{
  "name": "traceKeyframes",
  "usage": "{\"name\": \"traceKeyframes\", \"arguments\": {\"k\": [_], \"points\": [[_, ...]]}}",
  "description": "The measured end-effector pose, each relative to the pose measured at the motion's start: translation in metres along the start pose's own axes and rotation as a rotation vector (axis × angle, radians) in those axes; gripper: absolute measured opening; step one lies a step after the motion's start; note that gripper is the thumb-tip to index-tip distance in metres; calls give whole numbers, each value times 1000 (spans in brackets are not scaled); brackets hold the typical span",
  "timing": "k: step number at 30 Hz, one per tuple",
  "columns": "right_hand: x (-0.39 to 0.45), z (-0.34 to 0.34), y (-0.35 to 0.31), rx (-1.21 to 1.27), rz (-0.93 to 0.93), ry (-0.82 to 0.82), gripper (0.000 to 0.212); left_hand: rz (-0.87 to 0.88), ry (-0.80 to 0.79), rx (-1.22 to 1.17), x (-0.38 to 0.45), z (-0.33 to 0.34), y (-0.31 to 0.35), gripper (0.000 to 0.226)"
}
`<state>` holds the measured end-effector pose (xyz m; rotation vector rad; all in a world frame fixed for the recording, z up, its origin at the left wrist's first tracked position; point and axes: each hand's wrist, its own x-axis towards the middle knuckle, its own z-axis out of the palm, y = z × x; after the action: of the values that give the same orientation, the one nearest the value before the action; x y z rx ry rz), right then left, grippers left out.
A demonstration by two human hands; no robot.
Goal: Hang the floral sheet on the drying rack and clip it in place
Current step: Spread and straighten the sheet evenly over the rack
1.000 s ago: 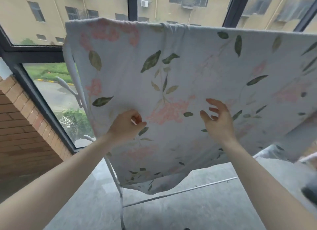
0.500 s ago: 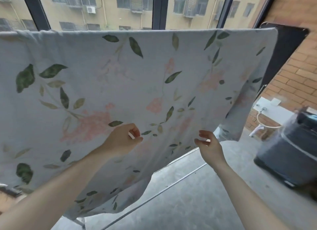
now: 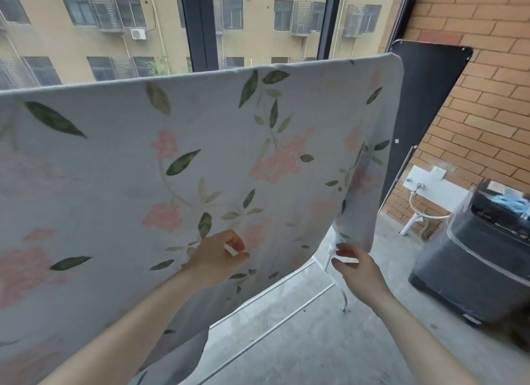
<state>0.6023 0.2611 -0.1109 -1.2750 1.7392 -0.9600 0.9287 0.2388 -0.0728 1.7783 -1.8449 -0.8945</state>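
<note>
The pale floral cotton sheet [image 3: 218, 161] hangs draped over the white metal drying rack [image 3: 329, 258]. The left hand [image 3: 215, 261] pinches a small white clip. The right hand [image 3: 355, 270] grips the sheet's lower right corner. Pull that corner taut first, I'd say, then clip.

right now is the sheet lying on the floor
No, the sheet hangs draped over the top of the drying rack, with its lower edge off the floor.

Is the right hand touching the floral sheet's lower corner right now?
Cannot tell. In the head view the right hand has its fingertips at the lower corner of the floral sheet, but the frame shows neither contact nor a gap plainly.
</note>
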Motion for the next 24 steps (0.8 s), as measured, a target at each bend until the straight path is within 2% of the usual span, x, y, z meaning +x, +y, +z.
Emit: {"name": "traceKeyframes", "arguments": {"k": [11, 18, 24], "points": [[150, -32, -7, 38, -16, 14, 29, 108, -2, -52, 141, 37, 83, 12], [254, -52, -15, -137, 6, 5, 44, 67, -88, -110, 215, 72, 93, 14], [342, -73, -13, -174, -8, 28, 49, 14, -117, -111, 266, 109, 101, 15]]}}
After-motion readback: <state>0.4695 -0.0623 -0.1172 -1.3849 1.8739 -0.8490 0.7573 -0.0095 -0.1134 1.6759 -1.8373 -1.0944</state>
